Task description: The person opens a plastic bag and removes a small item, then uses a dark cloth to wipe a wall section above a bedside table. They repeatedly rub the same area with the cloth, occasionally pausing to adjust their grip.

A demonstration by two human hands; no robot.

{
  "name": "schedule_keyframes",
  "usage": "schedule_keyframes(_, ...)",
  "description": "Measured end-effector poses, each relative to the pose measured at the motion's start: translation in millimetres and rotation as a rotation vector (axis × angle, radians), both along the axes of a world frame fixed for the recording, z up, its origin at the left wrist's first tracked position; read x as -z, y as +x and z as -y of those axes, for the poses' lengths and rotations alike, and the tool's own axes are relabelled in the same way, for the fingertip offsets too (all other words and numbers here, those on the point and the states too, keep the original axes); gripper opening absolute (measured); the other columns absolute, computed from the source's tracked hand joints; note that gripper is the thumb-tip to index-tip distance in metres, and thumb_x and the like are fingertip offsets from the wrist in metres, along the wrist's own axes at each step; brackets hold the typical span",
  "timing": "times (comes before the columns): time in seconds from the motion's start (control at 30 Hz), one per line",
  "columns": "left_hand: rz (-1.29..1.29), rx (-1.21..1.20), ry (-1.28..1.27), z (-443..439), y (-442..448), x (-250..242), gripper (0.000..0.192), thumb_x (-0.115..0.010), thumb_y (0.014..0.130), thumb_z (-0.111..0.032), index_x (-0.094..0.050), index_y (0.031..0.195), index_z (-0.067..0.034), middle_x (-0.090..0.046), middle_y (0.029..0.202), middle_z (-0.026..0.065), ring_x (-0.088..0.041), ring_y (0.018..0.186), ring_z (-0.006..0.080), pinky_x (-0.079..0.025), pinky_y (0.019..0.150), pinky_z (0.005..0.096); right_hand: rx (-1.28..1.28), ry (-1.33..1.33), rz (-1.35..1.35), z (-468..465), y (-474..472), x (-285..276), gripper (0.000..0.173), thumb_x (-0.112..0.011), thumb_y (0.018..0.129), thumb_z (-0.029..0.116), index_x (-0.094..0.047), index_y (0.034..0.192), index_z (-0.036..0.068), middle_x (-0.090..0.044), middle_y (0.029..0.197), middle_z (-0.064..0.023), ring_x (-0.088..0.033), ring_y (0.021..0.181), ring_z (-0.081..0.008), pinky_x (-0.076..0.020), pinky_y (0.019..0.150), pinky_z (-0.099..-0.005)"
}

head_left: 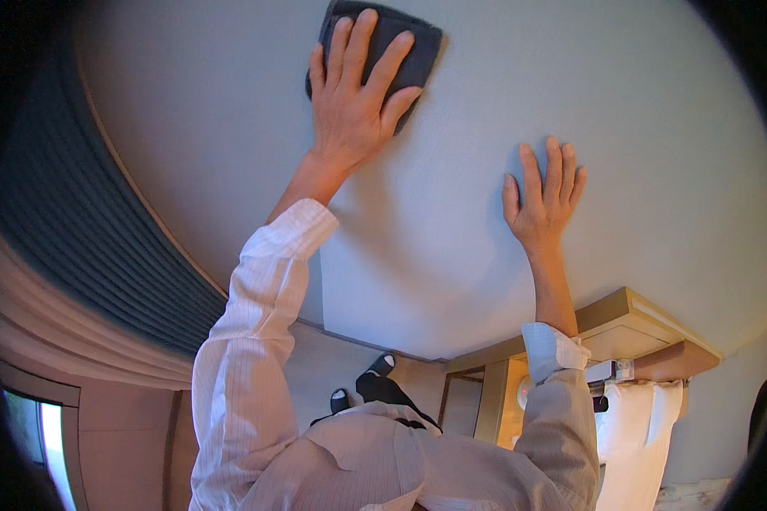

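A dark folded cloth (415, 64) lies flat against a pale blue-grey wall (434, 223), pressed there by my left hand (358, 96). The fingers are spread over the cloth, and its corners show around them. Lower and to the right, my right hand (540, 198) rests on the bare wall with its fingers pointing up. It holds nothing. Both forearms reach up in rolled striped sleeves.
A dark teal pleated curtain (108, 217) hangs at left, with a lighter curtain (70, 319) beside it and a window (38, 434) below. Right of my legs stands wooden furniture (607, 319), near a bed with white bedding (636, 434). My feet in dark slippers (380, 364) are on the floor (319, 358).
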State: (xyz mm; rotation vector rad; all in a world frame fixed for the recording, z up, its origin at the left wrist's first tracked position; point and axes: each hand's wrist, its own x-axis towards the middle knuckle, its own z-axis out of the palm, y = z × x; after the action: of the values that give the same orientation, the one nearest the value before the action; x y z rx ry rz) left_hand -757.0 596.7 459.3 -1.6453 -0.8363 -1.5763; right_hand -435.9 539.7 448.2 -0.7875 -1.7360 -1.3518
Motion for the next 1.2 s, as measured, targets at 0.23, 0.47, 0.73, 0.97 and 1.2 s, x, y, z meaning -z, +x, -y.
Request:
schedule_keyframes(0.23,0.002,0.057,-0.184,14,-2,201,0.059,-0.067,0.102,-0.047,-0.058,0.153,-0.018,-0.029,0.171,0.0290,-0.022,0.158,0.0500,-0.009,0.123,0.0722,-0.005,0.028,-0.011,1,0,4,0.040,-0.072,0.093,0.029,-0.075,0.131,0.016,-0.059,0.153,-0.0139,-0.053,0.142,-0.0350,-0.0339,0.114,-0.0546)
schedule_keyframes(0.47,-0.072,0.007,-0.482,48,-5,338,0.061,-0.075,0.097,-0.039,-0.058,0.149,-0.012,-0.029,0.166,0.0360,-0.026,0.152,0.0609,-0.018,0.119,0.0779,-0.047,0.022,-0.026,2,-2,0,0.040,-0.075,0.088,0.025,-0.076,0.127,0.016,-0.062,0.150,-0.0127,-0.055,0.139,-0.0326,-0.0370,0.110,-0.0524)
schedule_keyframes(0.73,-0.035,0.009,-0.164,-2,-20,229,0.065,-0.063,0.106,-0.042,-0.045,0.162,-0.014,-0.023,0.171,0.0338,-0.019,0.157,0.0572,-0.018,0.121,0.0739,-0.054,0.031,-0.026,0,0,1,0.042,-0.076,0.084,0.024,-0.076,0.126,0.017,-0.062,0.148,-0.0115,-0.056,0.137,-0.0323,-0.0391,0.106,-0.0516)
schedule_keyframes(0.97,-0.459,-0.016,-0.228,25,39,242,0.066,-0.075,0.095,-0.047,-0.057,0.156,-0.028,-0.033,0.168,0.0260,-0.032,0.152,0.0500,-0.021,0.116,0.0725,-0.060,0.006,-0.053,0,1,4,0.047,-0.078,0.082,0.029,-0.075,0.129,0.021,-0.062,0.149,-0.0085,-0.055,0.140,-0.0301,-0.0388,0.110,-0.0529)
schedule_keyframes(1.2,-0.646,0.157,-0.142,55,178,219,0.050,-0.065,0.100,-0.027,-0.064,0.149,-0.028,-0.057,0.157,0.0014,-0.052,0.140,0.0205,-0.038,0.105,0.0455,-0.125,-0.133,-0.021,4,12,8,0.049,-0.078,0.081,0.022,-0.073,0.130,0.021,-0.062,0.148,-0.0059,-0.056,0.140,-0.0279,-0.0391,0.112,-0.0517)
